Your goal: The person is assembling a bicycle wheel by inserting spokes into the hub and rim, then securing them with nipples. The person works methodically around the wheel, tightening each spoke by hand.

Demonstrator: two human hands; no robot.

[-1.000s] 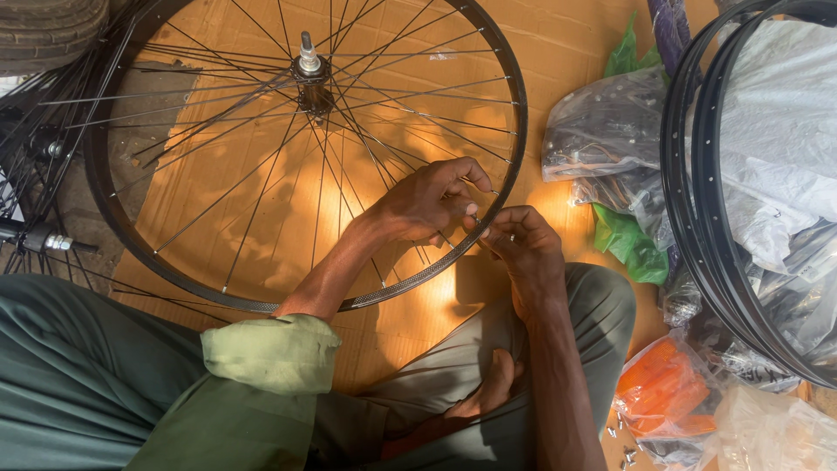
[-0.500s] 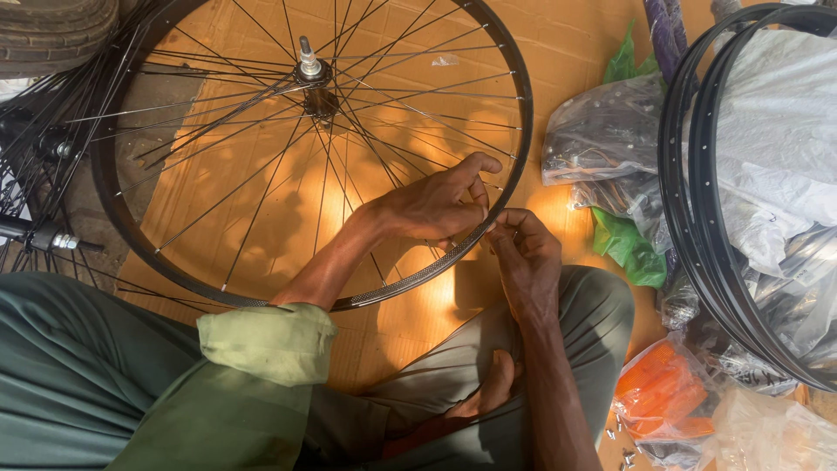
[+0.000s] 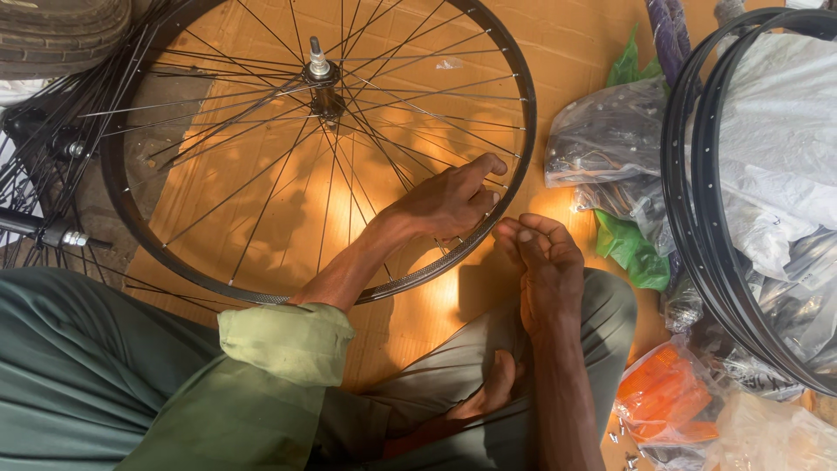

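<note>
Spokes are fanning out from the hub point(image 3: 321, 83) of a black bicycle wheel point(image 3: 218, 283) that is lying nearly flat over a brown cardboard sheet point(image 3: 558, 52), right in front of the seated person. The left hand point(image 3: 449, 202) is reaching through the inside of the wheel, close to the lower right stretch of the rim; its fingers are lying close together and curling over the spokes there, the thumb sticking up towards the rim. The right hand point(image 3: 545, 262) is sitting just outside that same stretch of rim, above the person's knee, with its fingertips bunched together as if pinching something small, though what, if anything, is between them is too small to make out. The two hands are near each other, with the rim running between them.

To the right, two bare black rims point(image 3: 697, 235) are standing around a heap of clear plastic bags point(image 3: 767, 131). A grey bag of metal parts point(image 3: 602, 139) and a green bag point(image 3: 632, 253) are lying between those rims and the wheel. An orange packet point(image 3: 663, 401) is lying at the lower right, beside the right forearm. A worn tyre point(image 3: 52, 35) is sitting at the upper left, and another spoked wheel point(image 3: 35, 174) is poking in from the left edge.
</note>
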